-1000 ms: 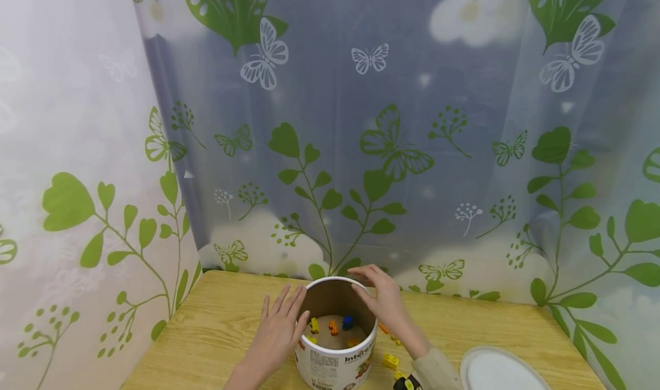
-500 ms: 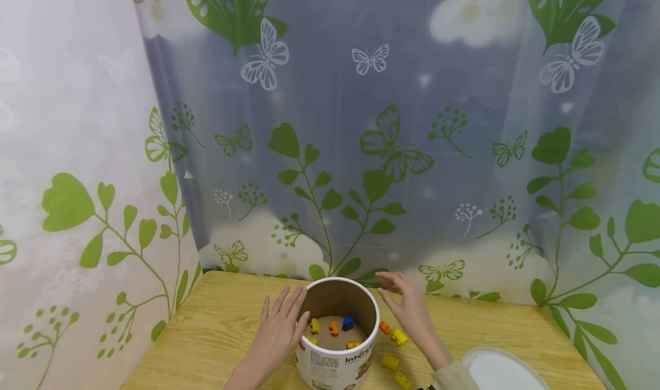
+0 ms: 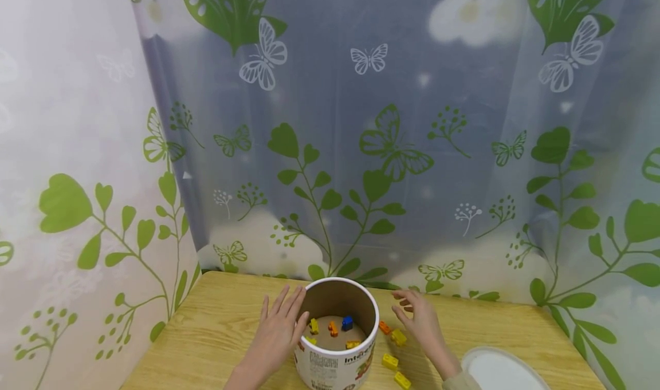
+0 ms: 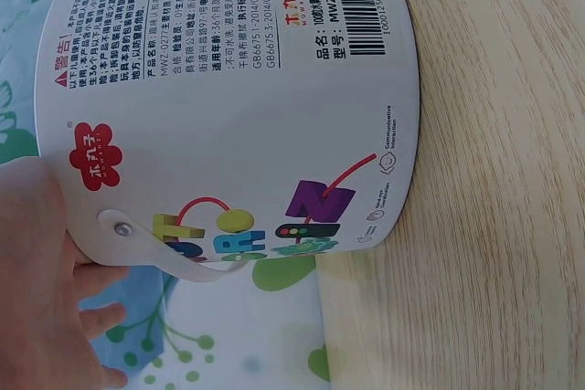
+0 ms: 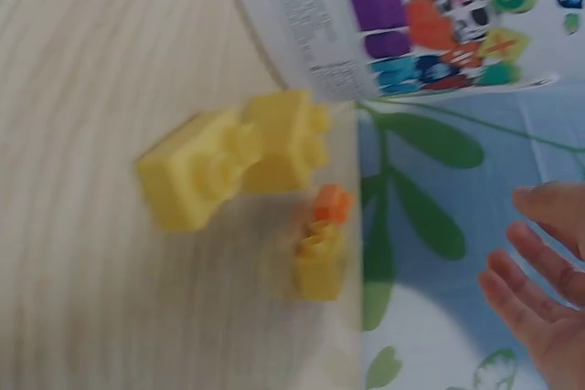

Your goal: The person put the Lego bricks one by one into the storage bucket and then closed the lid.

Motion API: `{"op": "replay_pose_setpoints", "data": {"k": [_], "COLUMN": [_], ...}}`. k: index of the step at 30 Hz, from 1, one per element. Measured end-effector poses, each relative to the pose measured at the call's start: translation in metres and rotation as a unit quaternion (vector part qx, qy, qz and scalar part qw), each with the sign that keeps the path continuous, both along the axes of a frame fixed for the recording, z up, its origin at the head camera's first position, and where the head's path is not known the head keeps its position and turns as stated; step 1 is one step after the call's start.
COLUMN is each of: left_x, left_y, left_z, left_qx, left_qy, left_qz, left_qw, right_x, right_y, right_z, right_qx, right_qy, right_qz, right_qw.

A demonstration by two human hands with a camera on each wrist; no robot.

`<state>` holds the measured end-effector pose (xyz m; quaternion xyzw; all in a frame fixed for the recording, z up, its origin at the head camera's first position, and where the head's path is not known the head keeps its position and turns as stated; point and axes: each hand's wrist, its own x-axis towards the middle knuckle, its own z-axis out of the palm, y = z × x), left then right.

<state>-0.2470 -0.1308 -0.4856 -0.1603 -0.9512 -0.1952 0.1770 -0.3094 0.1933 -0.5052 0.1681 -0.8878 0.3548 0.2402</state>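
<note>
A white cardboard bucket (image 3: 323, 367) with printed labels stands upright on the table. Against its left side and rim rests my left hand (image 3: 278, 324), fingers extended; in the left wrist view its thumb side lies by the bucket's white handle (image 4: 178, 260). Inside the bucket lie small toy blocks, among them a blue block (image 3: 348, 323), an orange block (image 3: 333, 328) and a yellow block (image 3: 314, 325). My right hand (image 3: 421, 325) hovers to the right of the bucket, fingers loosely bent and holding nothing. Below it are a yellow block (image 3: 399, 337) and a smaller orange block (image 3: 384, 327).
Two more yellow blocks, one (image 3: 389, 361) behind the other (image 3: 403, 381), lie right of the bucket. A round white lid (image 3: 502, 373) lies at the front right of the wooden table (image 3: 232, 298). A leaf-and-butterfly curtain (image 3: 330, 149) hangs behind the table.
My right hand has moved away from the bucket's rim, rightward and slightly down, uncovering blocks on the table. My left hand stays at the bucket.
</note>
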Motion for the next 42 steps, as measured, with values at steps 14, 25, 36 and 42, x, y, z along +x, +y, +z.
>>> {"op": "replay_pose_setpoints", "data": {"k": [14,25,36,42], "left_x": [0.003,0.004,0.002,0.002], "left_y": [0.001,0.001,0.001,0.001], "left_z": [0.001,0.003,0.002,0.002], "left_qx": [-0.001,-0.002,-0.004,-0.001], "left_qy": [0.004,0.0,-0.002,-0.006], "left_qz": [0.001,0.001,0.004,0.003], "left_qw": [1.0,1.0,1.0,1.0], "right_x": [0.002,0.007,0.008,0.009], "right_y": [0.009,0.012,0.013,0.011], "right_z": [-0.034,-0.045,-0.04,-0.022], "right_qx": [0.059,0.099,0.084,0.066], "right_qy": [-0.095,-0.111,-0.107,-0.082], "right_qz": [0.002,0.01,-0.016,-0.015], "right_qw": [0.994,0.989,0.991,0.994]}}
